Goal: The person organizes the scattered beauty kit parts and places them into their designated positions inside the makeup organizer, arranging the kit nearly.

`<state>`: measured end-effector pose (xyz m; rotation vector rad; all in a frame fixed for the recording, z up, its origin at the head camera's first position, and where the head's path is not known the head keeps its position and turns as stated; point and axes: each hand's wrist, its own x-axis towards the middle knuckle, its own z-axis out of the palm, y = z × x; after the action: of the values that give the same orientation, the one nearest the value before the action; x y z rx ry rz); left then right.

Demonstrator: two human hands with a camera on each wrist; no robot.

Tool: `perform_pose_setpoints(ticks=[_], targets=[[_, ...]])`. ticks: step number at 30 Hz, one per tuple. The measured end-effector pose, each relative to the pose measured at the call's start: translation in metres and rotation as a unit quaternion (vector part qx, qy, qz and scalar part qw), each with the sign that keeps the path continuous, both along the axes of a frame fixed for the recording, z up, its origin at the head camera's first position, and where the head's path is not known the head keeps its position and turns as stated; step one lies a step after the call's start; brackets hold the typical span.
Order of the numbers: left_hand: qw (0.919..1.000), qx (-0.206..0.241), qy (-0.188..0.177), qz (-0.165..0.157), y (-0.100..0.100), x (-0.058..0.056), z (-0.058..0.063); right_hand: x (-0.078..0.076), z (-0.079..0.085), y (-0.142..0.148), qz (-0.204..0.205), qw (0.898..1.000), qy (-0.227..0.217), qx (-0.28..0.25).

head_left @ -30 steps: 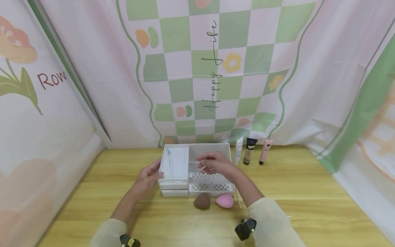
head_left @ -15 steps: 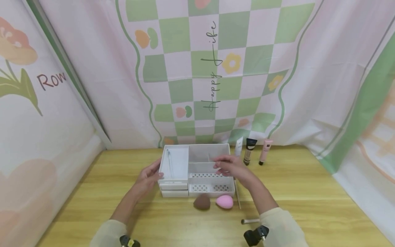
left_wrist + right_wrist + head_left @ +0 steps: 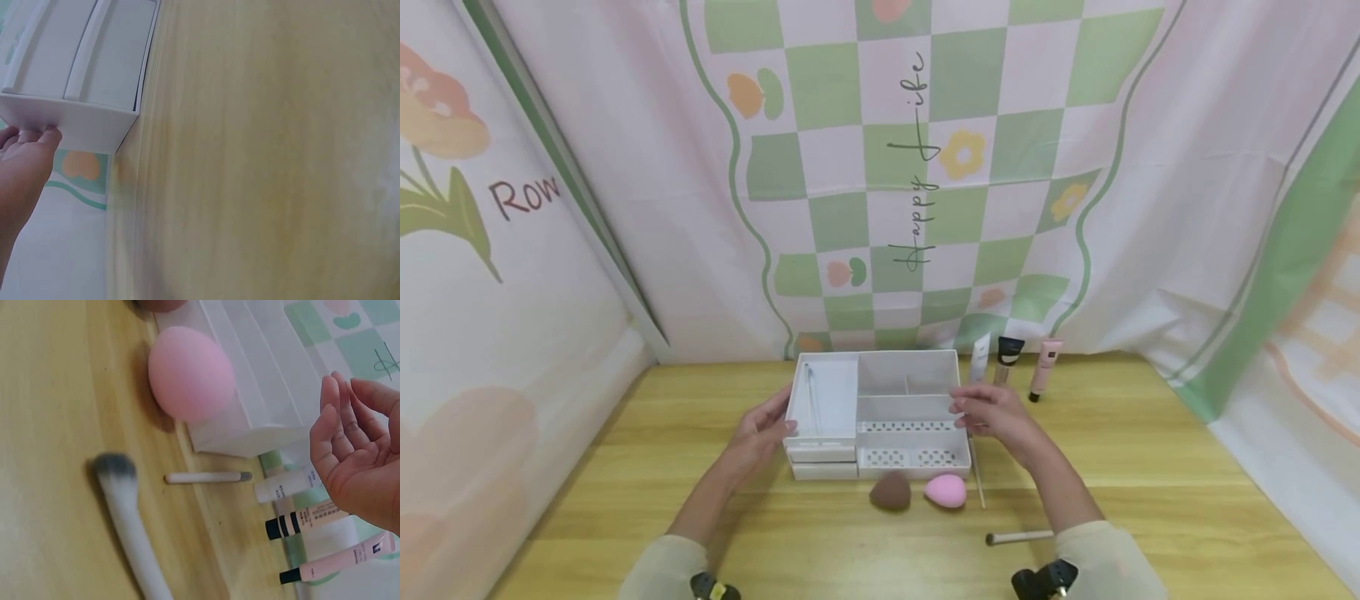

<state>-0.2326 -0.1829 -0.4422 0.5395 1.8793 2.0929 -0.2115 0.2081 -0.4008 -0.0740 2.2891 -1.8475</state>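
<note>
I had the left hand (image 3: pixel 756 429) clamped on the side of the white organizer (image 3: pixel 891 408), thumb at the rim and fingers along the outer wall, presumably to stop it sliding. The right hand (image 3: pixel 1003 417), fingers loosely bent around nothing, hovered by the opposite wall; whether it touched, I couldn't tell. Just past it, the white tube (image 3: pixel 980 358), black-and-beige tube (image 3: pixel 1011 351) and pink tube (image 3: pixel 1047 367) stood cap-down, likely for a steady base. On its near side lay the pink makeup sponge (image 3: pixel 946 491), brown makeup sponge (image 3: pixel 891 491) and makeup brush (image 3: pixel 129 512), probably for easy reach.
</note>
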Motion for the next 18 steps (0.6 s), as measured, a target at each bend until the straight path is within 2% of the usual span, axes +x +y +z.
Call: perform_pose_setpoints(ticks=[7, 18], targets=[[1.0, 0.005, 0.0, 0.0, 0.0, 0.0, -0.001, 0.006, -0.006, 0.008, -0.02, 1.0, -0.004, -0.011], [1.0, -0.002, 0.001, 0.0, -0.001, 0.0, 0.0, 0.011, -0.023, 0.018, -0.039, 0.998, -0.042, -0.01]])
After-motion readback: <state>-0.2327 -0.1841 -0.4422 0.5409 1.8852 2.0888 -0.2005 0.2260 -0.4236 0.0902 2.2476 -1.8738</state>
